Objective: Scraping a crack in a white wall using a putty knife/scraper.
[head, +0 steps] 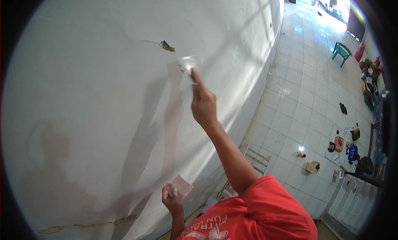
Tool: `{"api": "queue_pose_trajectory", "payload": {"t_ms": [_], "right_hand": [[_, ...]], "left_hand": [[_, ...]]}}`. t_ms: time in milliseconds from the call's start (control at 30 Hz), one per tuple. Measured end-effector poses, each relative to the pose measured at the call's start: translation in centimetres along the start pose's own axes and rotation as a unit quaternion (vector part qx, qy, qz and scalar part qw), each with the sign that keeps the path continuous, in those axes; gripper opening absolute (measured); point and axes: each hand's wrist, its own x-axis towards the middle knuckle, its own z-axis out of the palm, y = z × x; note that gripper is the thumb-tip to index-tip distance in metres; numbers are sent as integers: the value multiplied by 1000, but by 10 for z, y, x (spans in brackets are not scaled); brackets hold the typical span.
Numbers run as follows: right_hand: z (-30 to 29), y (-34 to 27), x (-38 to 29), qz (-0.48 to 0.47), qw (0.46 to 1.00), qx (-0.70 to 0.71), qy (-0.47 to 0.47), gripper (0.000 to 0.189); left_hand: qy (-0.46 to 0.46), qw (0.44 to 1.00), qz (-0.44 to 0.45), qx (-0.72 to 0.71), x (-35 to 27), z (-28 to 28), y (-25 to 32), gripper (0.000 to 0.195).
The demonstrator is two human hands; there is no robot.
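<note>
My right hand (203, 100) reaches up along a white plastered wall (93, 94), closed around a putty knife (190, 62) whose wide metal blade lies at the wall. Just left of the blade are small dark chips in the surface. Up and to the left of it is a larger hole (167, 46) with broken edges and a thin crack running from it. Lower down, my left hand (173, 198) holds a flat, pinkish square piece (181, 187), whose material I cannot tell. Shadows of my arm fall on the wall.
A metal ladder (258, 160) stands below, beside the wall. On the tiled floor (289, 115) are a green plastic chair (342, 53), dark sandals (343, 108), a beige bucket (312, 167), a cardboard box (339, 143) and bags. Long broken patches (93, 224) mark the wall at lower left.
</note>
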Motion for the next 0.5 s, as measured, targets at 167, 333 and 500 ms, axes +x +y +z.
{"api": "queue_pose_trajectory", "payload": {"t_ms": [167, 333, 500], "right_hand": [[0, 2, 44, -6, 1000, -5, 29, 43], [0, 5, 8, -39, 999, -2, -18, 35], [-21, -21, 74, 0, 1000, -21, -6, 37]], "left_hand": [[-26, 999, -7, -35, -7, 2, -6, 26], [-8, 997, -24, -69, -5, -14, -21, 22], [-15, 997, -15, -73, -11, -7, -11, 23]]}}
